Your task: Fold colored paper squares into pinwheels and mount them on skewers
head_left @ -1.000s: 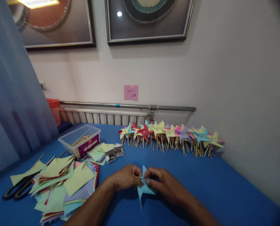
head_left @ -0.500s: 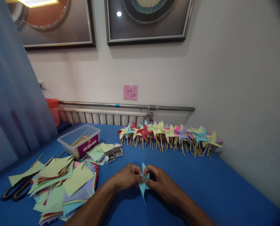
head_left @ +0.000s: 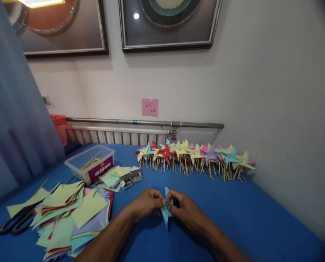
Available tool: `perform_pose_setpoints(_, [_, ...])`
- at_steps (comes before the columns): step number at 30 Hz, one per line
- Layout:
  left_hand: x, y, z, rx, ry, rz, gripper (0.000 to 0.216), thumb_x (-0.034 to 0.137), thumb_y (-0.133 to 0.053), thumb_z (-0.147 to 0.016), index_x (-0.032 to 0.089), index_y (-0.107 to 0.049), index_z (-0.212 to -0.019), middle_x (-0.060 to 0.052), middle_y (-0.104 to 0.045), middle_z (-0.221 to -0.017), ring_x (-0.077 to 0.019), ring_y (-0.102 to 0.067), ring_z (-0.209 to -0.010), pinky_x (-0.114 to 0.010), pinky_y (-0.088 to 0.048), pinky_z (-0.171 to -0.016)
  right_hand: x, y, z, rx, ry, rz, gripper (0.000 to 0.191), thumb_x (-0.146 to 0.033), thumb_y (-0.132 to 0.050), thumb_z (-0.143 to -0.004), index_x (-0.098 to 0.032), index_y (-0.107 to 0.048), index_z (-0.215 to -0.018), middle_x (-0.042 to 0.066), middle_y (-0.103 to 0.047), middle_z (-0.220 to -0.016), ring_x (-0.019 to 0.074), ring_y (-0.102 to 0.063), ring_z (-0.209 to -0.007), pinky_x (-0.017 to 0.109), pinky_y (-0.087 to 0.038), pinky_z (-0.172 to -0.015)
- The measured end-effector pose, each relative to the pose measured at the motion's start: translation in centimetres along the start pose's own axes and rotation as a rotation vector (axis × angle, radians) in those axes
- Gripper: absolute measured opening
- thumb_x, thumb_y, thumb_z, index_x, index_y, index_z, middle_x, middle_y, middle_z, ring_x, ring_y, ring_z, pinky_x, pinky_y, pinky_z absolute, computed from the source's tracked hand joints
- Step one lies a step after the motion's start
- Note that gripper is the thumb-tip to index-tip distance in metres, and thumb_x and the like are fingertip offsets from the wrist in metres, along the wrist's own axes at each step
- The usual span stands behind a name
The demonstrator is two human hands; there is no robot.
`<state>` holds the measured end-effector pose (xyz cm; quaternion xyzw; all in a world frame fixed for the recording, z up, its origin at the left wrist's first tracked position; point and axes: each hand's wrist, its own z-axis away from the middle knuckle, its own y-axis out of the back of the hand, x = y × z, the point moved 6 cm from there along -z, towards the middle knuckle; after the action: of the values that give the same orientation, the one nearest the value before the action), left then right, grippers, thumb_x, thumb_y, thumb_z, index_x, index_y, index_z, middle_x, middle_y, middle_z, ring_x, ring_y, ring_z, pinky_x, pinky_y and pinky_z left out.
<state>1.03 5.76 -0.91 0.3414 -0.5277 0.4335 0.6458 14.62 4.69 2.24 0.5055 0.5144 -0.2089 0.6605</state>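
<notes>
Head view puts both of my operator's hands at the near middle of the table, fingertips meeting on a light blue pinwheel paper (head_left: pixel 166 215). The left hand (head_left: pixel 147 203) is closed in a pinch on its left edge and the right hand (head_left: pixel 184 209) is closed in a pinch on its right, so the piece is held between them, low over the blue tablecloth (head_left: pixel 233 218); I cannot tell whether its lower tip touches the cloth. I judge the paper very light, thin and limp enough to crease or tear under a hard squeeze, and dry enough not to slip. The centre, where the folded points gather, looks like the safest place to hold it, with the free points left alone. The cloth looks soft and flat. To the near left lies a loose heap of cut coloured paper squares (head_left: pixel 69 218), with black scissors (head_left: pixel 13 222) at its left edge. Farther back on the left stand a clear plastic tub of wooden sticks (head_left: pixel 90 163) and small open boxes of pins (head_left: pixel 131 178). A row of finished pinwheels (head_left: pixel 192 156) lies along the far edge, below a radiator (head_left: pixel 118 136) and a metal pipe (head_left: pixel 146 123). A pink note (head_left: pixel 149 107) and framed pictures (head_left: pixel 168 25) hang on the wall, with a blue curtain (head_left: pixel 12 120) at left.
</notes>
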Motion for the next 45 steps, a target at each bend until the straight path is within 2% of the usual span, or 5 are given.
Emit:
perform_pose_setpoints(17, [-0.7, 0.1, -0.4, 0.015, 0.012, -0.006, 0.029, 0.040, -0.076, -0.056, 0.016, -0.063, -0.067, 0.002, -0.059, -0.054, -0.0115, -0.053, -0.050, -0.027, -0.040, -0.058, -0.3, 0.3, 0.2, -0.015, 0.011, 0.071, 0.018, -0.013, -0.057, -0.070, -0.020, -0.064, -0.085, -0.004, -0.057, -0.069, 0.0132, -0.046, -0.064, 0.024, -0.032, -0.058])
perform_pose_setpoints(26, [-1.2, 0.3, -0.8, 0.050, 0.002, 0.010, 0.024, 0.035, -0.074, -0.056, 0.016, -0.063, -0.068, 0.001, -0.060, -0.053, -0.0123, -0.054, -0.049, -0.026, -0.040, -0.055, -0.7, 0.1, 0.4, -0.005, 0.027, -0.009, 0.066, -0.013, -0.057, -0.074, -0.020, -0.054, -0.139, 0.001, -0.069, -0.092, 0.0179, -0.061, -0.082, 0.028, -0.044, -0.073])
perform_pose_setpoints(30, [-1.0, 0.4, -0.8, 0.074, -0.006, 0.001, 0.023, 0.033, -0.076, -0.057, 0.017, -0.062, -0.066, 0.002, -0.060, -0.051, -0.0117, -0.052, -0.047, -0.026, -0.039, -0.054, -0.8, 0.1, 0.3, 0.026, 0.026, -0.065, 0.076, -0.015, -0.059, -0.076, -0.022, -0.047, -0.150, -0.001, -0.067, -0.085, 0.0176, -0.060, -0.077, 0.031, -0.045, -0.074])
perform_pose_setpoints(38, [0.7, 1.7, -0.4, 0.277, -0.102, 0.181, 0.026, 0.037, -0.075, -0.057, 0.019, -0.056, -0.059, 0.002, -0.055, -0.048, -0.0097, -0.046, -0.043, -0.025, -0.032, -0.049, 1.9, 2.9, -0.4, 0.523, -0.084, -0.576, 0.061, -0.047, -0.085, -0.067, -0.021, -0.063, -0.118, 0.008, -0.072, -0.102, 0.0228, -0.068, -0.083, 0.036, -0.052, -0.077])
perform_pose_setpoints(45, [0.9, 1.6, -0.2, 0.354, -0.185, 0.203, 0.033, 0.045, -0.077, -0.061, 0.018, -0.058, -0.064, 0.002, -0.058, -0.051, -0.0110, -0.050, -0.048, -0.025, -0.036, -0.053, 1.3, -3.1, 0.1, 0.260, -0.237, -0.879, 0.043, -0.051, -0.085, -0.069, -0.020, -0.067, -0.094, 0.002, -0.071, -0.082, 0.0180, -0.067, -0.077, 0.029, -0.052, -0.072])
